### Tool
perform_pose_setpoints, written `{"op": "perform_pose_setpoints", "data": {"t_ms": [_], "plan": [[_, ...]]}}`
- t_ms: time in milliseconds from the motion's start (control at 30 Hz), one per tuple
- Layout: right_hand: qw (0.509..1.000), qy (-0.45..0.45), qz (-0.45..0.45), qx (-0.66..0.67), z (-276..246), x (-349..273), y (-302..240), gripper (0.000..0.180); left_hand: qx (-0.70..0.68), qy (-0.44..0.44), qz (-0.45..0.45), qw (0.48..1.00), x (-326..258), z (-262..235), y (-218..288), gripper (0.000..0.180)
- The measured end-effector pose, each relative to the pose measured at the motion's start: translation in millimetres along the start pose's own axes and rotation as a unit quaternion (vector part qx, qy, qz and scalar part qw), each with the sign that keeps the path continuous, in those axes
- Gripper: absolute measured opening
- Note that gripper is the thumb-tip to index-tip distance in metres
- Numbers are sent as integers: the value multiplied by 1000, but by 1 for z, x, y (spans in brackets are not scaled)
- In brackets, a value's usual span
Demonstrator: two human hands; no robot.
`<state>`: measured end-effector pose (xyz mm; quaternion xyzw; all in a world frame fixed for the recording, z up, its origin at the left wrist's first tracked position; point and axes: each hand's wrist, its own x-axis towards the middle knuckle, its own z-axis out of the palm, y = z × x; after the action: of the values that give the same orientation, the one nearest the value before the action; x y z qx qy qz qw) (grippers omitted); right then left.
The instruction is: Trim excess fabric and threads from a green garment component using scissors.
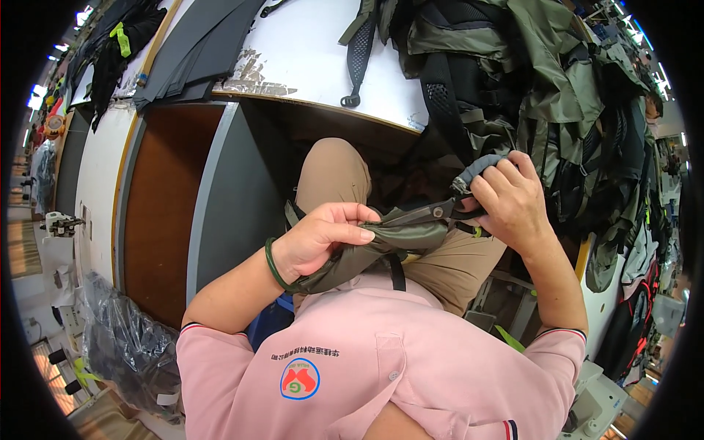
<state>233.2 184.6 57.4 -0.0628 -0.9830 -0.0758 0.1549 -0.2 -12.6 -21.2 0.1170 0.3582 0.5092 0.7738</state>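
Here's the left hand [317, 239], thumb and fingers pinching the edge of a dark green cloth [412, 236] that hangs across the person's lap, and over on the right it's the right hand [507, 196] wrapped tight round the handles of the black scissors [435, 212], blades pointing left along the cloth's upper edge! Beyond them stands the white table [315, 48], with green and black bags [554, 81] heaped at its right.
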Motion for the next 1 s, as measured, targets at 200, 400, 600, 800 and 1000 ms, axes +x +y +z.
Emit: {"op": "perform_pose_setpoints", "data": {"t_ms": [200, 400, 600, 800, 1000], "plan": [[991, -20, 80, 108, 0, 1, 0, 31, 29, -20, 27, 999, -1, 1, -1, 23], [867, -148, 147, 452, 27, 10, -29, 27, 348, 29, 259, 900, -5, 13, -5, 16], [864, -92, 108, 483, 30, 2, -48, 21, 650, 85, 566, 499, -10, 0, -6, 28], [874, -84, 98, 469, 31, -8, -49, 24, 653, 77, 570, 493, -13, -1, -8, 32], [966, -68, 74, 239, -1, -10, -20, 31, 649, 77, 567, 501, -13, -3, -9, 30]]}}
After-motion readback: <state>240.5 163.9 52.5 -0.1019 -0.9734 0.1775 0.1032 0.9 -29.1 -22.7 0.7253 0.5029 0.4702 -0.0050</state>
